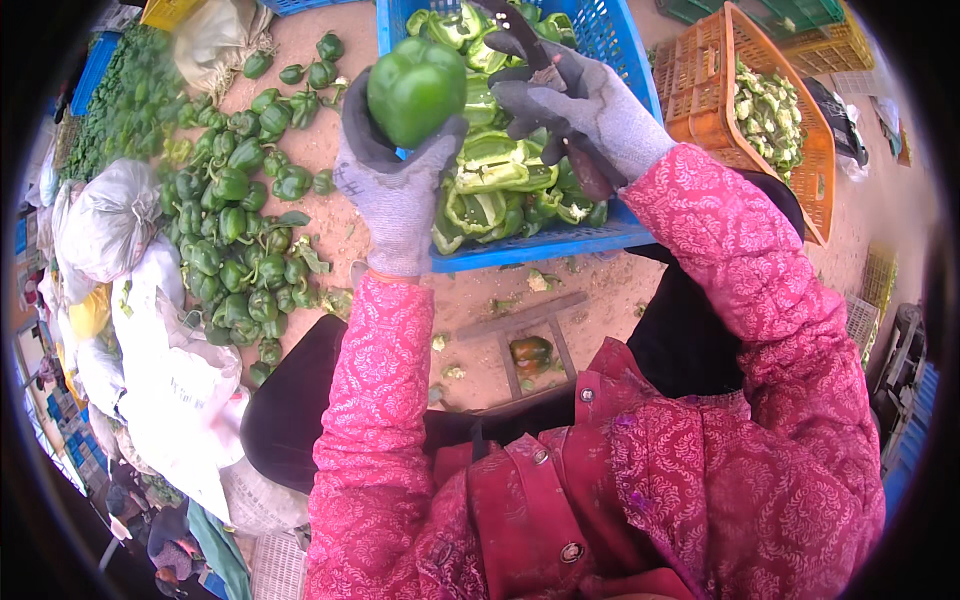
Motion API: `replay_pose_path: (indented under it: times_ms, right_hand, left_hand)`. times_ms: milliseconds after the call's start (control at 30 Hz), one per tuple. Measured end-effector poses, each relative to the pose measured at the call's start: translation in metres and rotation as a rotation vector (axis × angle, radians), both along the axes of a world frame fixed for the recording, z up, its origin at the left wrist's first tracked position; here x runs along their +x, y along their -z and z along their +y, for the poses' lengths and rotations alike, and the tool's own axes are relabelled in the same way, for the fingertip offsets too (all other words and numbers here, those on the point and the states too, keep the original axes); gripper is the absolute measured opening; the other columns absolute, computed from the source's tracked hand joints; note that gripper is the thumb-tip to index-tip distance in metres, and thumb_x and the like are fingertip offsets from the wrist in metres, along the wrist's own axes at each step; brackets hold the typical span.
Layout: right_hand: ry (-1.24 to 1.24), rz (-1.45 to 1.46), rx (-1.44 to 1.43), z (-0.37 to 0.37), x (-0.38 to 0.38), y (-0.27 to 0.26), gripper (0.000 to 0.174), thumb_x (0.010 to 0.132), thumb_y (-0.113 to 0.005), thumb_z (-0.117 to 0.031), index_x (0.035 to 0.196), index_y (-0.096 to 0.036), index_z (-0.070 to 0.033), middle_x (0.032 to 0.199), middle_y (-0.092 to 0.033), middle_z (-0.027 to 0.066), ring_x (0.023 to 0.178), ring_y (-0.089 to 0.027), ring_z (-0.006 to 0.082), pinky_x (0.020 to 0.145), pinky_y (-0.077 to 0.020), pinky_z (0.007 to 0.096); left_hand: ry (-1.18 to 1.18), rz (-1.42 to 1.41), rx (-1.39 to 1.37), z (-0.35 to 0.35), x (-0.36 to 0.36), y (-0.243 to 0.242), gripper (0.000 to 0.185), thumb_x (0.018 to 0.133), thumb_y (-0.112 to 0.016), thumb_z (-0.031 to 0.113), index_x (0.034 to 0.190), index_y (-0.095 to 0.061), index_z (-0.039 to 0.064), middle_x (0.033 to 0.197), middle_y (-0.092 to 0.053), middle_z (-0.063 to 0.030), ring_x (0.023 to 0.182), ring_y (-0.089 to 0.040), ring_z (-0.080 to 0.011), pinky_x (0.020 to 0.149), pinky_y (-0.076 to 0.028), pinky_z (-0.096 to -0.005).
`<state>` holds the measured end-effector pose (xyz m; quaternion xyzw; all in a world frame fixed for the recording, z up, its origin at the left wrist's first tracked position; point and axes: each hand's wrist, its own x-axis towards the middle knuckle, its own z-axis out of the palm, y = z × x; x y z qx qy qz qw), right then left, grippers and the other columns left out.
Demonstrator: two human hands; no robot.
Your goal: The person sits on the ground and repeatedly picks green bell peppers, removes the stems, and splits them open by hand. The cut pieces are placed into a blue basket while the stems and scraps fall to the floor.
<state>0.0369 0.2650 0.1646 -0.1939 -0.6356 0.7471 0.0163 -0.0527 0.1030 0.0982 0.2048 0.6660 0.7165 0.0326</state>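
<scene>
My left hand [390, 187], in a grey knit glove with a dark coated palm, cups a whole green bell pepper [417, 91] at the near left corner of a blue plastic crate [525, 253]. My right hand [581, 101], gloved the same way, grips a knife [521, 30] with a dark blade. Its handle [589, 171] shows below the palm. Blade and pepper are apart. Beneath both hands the crate holds cut green pepper pieces [499, 169], with pale ribs and seeds showing.
Whole green peppers [232, 225] lie heaped on the floor at left, beside white plastic sacks [172, 375]. An orange crate [817, 172] at right holds pepper cores [765, 112]. A reddish-green pepper [531, 354] lies by a wooden frame [517, 319] between my knees. People [169, 536] appear at lower left.
</scene>
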Motion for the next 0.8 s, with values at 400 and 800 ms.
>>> replay_pose_path:
  times_ms: [400,800]
  right_hand:
    - [-0.236,-0.028,0.509,-0.082,0.057,0.042,0.052,0.080,-0.074,-0.025,0.125,-0.056,-0.007,0.099,-0.070,0.0106,0.088,-0.066,0.0256,0.080,-0.0516,0.0370]
    - [-0.430,-0.229,0.930,-0.088,0.082,0.062,0.030,0.082,-0.060,-0.024,0.101,-0.058,-0.002,0.091,-0.066,0.0227,0.088,-0.062,0.0399,0.077,-0.0502,0.0465]
  left_hand:
    - [-0.044,0.000,-0.534,-0.074,0.101,-0.006,0.070,0.063,-0.085,0.027,0.119,-0.051,0.001,0.105,-0.060,-0.0143,0.098,-0.061,-0.0303,0.084,-0.049,-0.0384]
    - [-0.065,0.150,-0.518,-0.082,0.107,0.036,0.072,0.062,-0.085,0.029,0.121,-0.052,0.003,0.101,-0.061,-0.0149,0.094,-0.062,-0.0313,0.083,-0.050,-0.0383]
